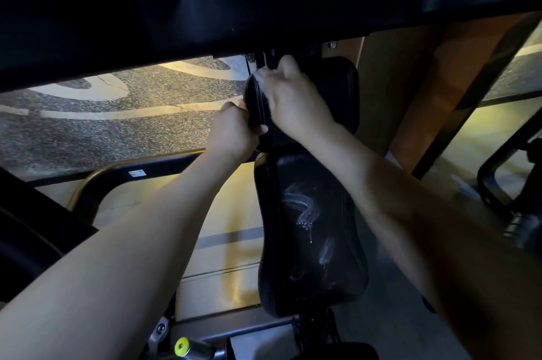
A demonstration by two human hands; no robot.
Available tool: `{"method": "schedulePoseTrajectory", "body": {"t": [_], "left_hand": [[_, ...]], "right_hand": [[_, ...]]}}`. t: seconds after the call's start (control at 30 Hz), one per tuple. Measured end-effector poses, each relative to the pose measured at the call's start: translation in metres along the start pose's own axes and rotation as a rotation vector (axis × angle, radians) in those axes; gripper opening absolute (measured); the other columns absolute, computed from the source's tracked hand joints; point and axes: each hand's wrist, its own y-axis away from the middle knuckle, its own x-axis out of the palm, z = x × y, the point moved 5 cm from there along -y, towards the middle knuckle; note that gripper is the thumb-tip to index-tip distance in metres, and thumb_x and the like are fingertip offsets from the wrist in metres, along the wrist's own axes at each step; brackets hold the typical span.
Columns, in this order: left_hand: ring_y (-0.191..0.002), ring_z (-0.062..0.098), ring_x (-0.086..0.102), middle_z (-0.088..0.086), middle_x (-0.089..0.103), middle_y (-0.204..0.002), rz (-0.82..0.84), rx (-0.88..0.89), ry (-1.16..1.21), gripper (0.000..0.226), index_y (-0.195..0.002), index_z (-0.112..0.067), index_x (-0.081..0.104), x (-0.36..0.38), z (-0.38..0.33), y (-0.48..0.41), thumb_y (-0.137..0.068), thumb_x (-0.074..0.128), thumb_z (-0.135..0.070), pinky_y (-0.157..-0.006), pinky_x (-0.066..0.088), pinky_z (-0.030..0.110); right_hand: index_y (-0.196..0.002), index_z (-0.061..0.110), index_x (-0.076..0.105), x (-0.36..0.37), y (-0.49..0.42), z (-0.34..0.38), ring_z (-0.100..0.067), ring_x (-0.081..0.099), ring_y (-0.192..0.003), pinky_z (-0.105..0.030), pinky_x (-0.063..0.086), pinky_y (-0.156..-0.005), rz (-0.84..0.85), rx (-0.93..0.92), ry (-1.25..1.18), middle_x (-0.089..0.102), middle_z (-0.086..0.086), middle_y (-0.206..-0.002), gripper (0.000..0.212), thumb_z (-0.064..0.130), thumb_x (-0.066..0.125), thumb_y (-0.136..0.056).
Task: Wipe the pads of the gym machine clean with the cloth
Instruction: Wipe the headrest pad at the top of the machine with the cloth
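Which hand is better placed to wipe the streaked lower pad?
Probably right: the right hand rests on the upper pad, forearm beside the lower pad; the left hand grips the upper pad's edge.

Upper pad [337, 90] partly behind both hands [234, 132] [290, 98]

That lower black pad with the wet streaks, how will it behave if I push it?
Likely slippery: wet streaks and drips sit on the lower pad. Probably firm yet cushioned, given its stitched upholstery. Unlikely to shift; it looks fixed to a mount below.
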Motion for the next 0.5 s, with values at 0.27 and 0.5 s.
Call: {"method": "schedulePoseTrajectory", "body": {"t": [0.27, 0.5], "left_hand": [[-0.093, 0.037, 0.063, 0.016, 0.064, -0.104, 0.044, -0.021, 0.056, 0.026, -0.096, -0.012, 0.064, -0.008, -0.003, -0.001, -0.084, 0.078, -0.031, -0.076, 0.045, 0.035], [-0.072, 0.027, 0.053, -0.001, 0.051, -0.066, 0.101, -0.02, 0.005, 0.028, -0.075, -0.014, 0.06, -0.015, -0.006, -0.003, -0.084, 0.077, -0.034, -0.062, 0.035, 0.03]], "right_hand": [[-0.114, 0.014, 0.071, -0.009, -0.016, -0.02, -0.035, 0.047, -0.104, -0.033, 0.04, -0.08, -0.086, 0.145, 0.066, 0.052, -0.013, -0.113, 0.032, 0.002, 0.053, -0.09], [-0.122, 0.021, 0.072, -0.008, -0.025, -0.017, -0.031, 0.044, -0.103, -0.029, 0.035, -0.081, -0.027, 0.023, -0.005, 0.053, -0.01, -0.108, 0.041, -0.001, 0.053, -0.093]]}}
